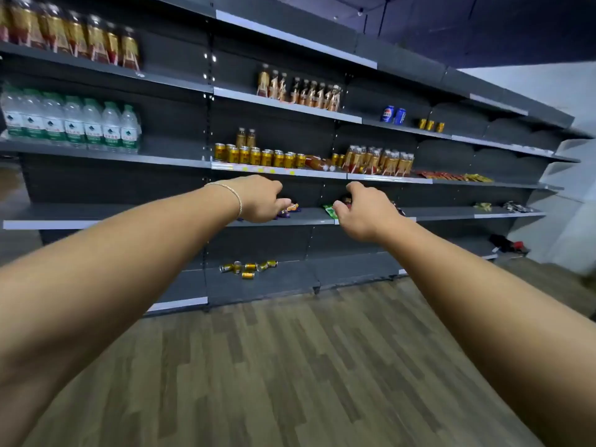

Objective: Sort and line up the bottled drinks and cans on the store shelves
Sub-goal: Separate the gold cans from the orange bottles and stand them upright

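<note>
Below gold cans (258, 156): left hand (259, 198), right hand (364, 211) curl at snack packets (288, 209), grip unclear; lifting carelessly could topple cans.

Shelving (167, 156): dark grey, pale edge strips. Far left, water bottles (71, 124): clear, with green caps and green-and-white labels. Above those, amber bottles (74, 37): gold-and-red labels. Middle, gold cans (258, 156): red markings. Right, blue cans (393, 116): red-and-white emblem. Lower shelf: purple-orange packet (290, 209), green packet (330, 210). Floor (290, 366): grey-brown wood-grain planks.

Small packets (292, 208) (blurred) behind left hand (258, 199)
</note>
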A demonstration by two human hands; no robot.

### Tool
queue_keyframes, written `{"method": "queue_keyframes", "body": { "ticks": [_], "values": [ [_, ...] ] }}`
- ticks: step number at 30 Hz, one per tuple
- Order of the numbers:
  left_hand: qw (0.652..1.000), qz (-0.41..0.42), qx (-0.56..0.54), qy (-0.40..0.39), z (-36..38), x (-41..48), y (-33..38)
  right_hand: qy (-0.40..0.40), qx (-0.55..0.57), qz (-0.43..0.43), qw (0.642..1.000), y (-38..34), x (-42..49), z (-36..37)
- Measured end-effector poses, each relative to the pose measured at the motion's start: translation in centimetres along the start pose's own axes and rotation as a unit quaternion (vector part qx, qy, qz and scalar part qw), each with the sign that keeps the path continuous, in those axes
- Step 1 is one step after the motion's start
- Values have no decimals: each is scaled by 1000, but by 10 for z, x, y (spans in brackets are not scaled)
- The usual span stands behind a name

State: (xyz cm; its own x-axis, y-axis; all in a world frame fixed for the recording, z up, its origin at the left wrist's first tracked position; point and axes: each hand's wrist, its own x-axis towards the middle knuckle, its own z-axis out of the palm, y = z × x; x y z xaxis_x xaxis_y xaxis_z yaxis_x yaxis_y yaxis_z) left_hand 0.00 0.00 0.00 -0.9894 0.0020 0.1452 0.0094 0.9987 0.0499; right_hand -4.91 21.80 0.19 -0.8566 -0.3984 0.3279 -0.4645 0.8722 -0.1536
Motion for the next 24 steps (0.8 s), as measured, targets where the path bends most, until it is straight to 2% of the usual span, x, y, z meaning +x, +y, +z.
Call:
{"method": "queue_keyframes", "body": {
  "ticks": [6,13,24],
  "values": [
    [999,-5,46,-2,-19,79,-63,10,5,38,999,-29,98,11],
    [998,13,52,31,-44,162,-109,37,-2,39,999,-46,195,23],
    [999,11,50,-7,20,305,-152,-11,-17,34,999,-2,322,101]
  ]
}}
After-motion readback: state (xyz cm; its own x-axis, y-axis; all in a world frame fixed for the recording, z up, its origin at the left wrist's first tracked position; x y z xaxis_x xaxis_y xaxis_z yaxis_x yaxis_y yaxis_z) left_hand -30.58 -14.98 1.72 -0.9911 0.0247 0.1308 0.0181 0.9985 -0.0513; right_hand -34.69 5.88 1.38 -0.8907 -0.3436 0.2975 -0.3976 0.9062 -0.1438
